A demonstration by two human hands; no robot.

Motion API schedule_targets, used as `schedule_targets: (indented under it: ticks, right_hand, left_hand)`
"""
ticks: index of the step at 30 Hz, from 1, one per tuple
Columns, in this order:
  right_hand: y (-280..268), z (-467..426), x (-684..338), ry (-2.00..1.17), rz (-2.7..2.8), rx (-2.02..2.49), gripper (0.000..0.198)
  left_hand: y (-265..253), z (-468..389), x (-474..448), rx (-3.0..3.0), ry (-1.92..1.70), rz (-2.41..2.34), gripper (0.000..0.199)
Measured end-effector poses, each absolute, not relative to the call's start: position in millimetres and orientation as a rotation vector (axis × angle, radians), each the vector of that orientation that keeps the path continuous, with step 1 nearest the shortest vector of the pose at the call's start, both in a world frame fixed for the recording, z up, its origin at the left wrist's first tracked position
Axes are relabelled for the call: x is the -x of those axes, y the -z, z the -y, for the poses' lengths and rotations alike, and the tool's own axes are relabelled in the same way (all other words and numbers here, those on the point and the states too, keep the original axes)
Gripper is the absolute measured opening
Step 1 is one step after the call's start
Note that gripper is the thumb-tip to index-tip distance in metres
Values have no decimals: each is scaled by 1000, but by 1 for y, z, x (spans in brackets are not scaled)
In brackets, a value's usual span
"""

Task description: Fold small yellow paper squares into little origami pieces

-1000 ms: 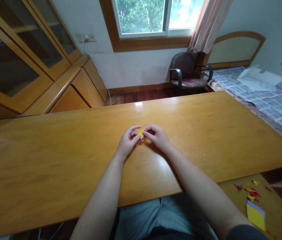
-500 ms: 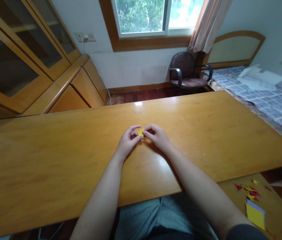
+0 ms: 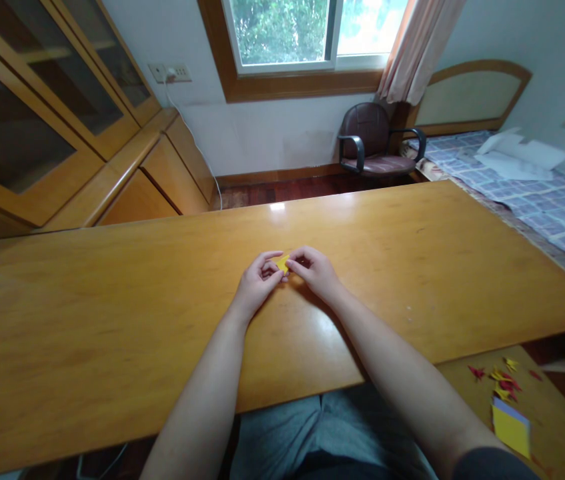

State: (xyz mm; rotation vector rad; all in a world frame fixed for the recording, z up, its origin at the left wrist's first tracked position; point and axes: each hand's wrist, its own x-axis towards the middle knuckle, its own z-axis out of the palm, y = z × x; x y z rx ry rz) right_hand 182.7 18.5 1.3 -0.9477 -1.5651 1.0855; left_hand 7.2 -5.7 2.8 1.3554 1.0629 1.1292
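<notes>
A small folded piece of yellow paper (image 3: 283, 264) is held between my two hands, just over the middle of the wooden table (image 3: 162, 300). My left hand (image 3: 260, 277) pinches its lower left side between thumb and fingers. On the other side, my right hand (image 3: 311, 268) grips its right edge between thumb and forefinger. The fingers cover part of the paper, so its full folded shape is hidden.
At lower right, a lower surface (image 3: 557, 427) holds several folded red and yellow paper figures (image 3: 505, 381) and a stack of yellow paper (image 3: 511, 428). Beyond the table stand a chair (image 3: 372, 140), a bed (image 3: 537, 200) and a cabinet (image 3: 112, 173).
Both hands stay in nearly the same place with the yellow paper between them. Only a slight shift of the fingers and paper shows.
</notes>
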Motion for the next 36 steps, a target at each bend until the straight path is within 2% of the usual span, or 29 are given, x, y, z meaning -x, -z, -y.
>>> schedule_targets:
  ticks: [19,29,32,36]
  right_hand:
    - [1,-19,-181,-1075,1569,980,15]
    - [5,-21,-179,-1446,1230,848,30]
    - [7,-21,-178,-1488,1237,835,37]
    - [8,-21,-178,-1495,1251,838,36]
  left_hand:
    - [-4,3,-7,-1347,-1099,-1125,50]
    - [-7,3,-7,-1262,-1153,-1134,52]
    - [-5,3,-7,-1287,-1146,-1136,53]
    - [-1,3,-7,-1346,-1125,-1161,52]
